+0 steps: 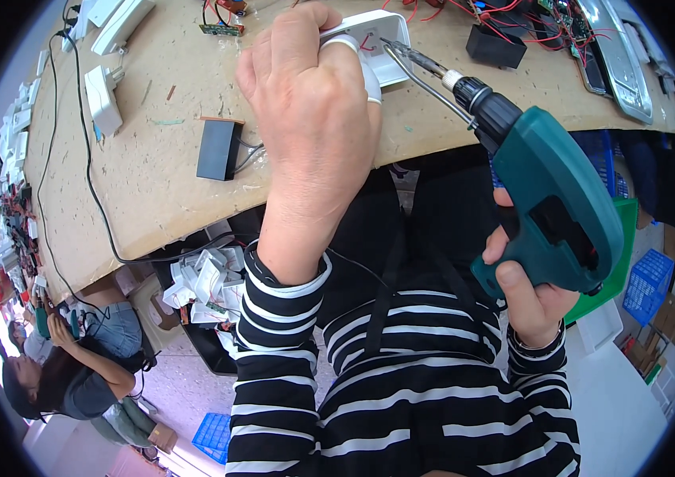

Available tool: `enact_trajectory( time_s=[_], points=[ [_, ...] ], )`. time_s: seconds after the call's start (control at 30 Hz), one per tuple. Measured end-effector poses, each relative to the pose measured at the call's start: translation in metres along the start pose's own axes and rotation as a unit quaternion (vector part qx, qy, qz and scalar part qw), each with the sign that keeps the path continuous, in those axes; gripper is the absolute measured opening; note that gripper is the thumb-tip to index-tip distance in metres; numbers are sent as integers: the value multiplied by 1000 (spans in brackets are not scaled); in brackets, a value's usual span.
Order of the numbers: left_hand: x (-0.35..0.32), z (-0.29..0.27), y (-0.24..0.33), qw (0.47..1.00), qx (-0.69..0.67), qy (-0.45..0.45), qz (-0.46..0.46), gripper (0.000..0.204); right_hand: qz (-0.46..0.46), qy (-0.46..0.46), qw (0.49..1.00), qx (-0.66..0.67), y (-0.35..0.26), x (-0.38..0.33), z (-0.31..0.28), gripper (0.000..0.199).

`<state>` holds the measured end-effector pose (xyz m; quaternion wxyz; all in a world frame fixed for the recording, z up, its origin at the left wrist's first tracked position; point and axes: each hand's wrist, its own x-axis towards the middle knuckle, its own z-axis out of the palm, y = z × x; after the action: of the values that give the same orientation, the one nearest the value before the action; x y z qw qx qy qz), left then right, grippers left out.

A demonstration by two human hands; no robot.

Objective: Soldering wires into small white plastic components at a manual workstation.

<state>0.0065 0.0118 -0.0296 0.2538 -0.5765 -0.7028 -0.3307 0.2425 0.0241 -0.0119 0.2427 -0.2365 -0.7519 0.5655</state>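
Observation:
My left hand [313, 103], with white covers on some fingers, grips a white plastic housing [394, 36] at the table's front edge. The housing's hollow side is turned to the right, and short red wires [367, 44] show inside. My right hand [532, 298] is wrapped around the handle of a green soldering gun [568, 191]. Its tip and thin curved feed tube point into the housing's opening; whether the tip touches anything is not clear. Left of my left wrist lies a black box [218, 149] with grey leads.
White plug adapters [103, 99] and a black cable [91, 175] lie on the left. A black block [496, 46] and red-wired circuit boards [560, 24] sit at the back right. Below the edge is a bin of white housings [206, 278]. A co-worker [83, 358] is at the left.

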Motion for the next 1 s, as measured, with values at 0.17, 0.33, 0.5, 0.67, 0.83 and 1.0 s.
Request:
enact_trajectory(
  time_s=[0.17, 0.33, 0.5, 0.67, 0.83, 1.0],
  points=[
    [-1, 1, 0, 1000, 0, 5, 0, 10, -30, 14, 999, 0, 3, 9, 6, 65],
    [-1, 1, 1, 1000, 1, 4, -2, 10, -37, 17, 999, -4, 3, 12, 6, 63],
    [-1, 2, -1, 1000, -5, 2, -2, 11, -33, 9, 999, -14, 3, 13, 5, 64],
    [0, 0, -1, 1000, 6, 1, 4, 11, -36, 27, 999, -18, 1, 14, 7, 63],
    [0, -2, 1, 1000, 0, 2, 2, 13, -31, 24, 999, -15, 0, 13, 7, 62],
    [1, -9, 3, 996, 70, -13, 50, 13, -33, 19, 999, -37, -2, 13, 6, 62]
  ],
)
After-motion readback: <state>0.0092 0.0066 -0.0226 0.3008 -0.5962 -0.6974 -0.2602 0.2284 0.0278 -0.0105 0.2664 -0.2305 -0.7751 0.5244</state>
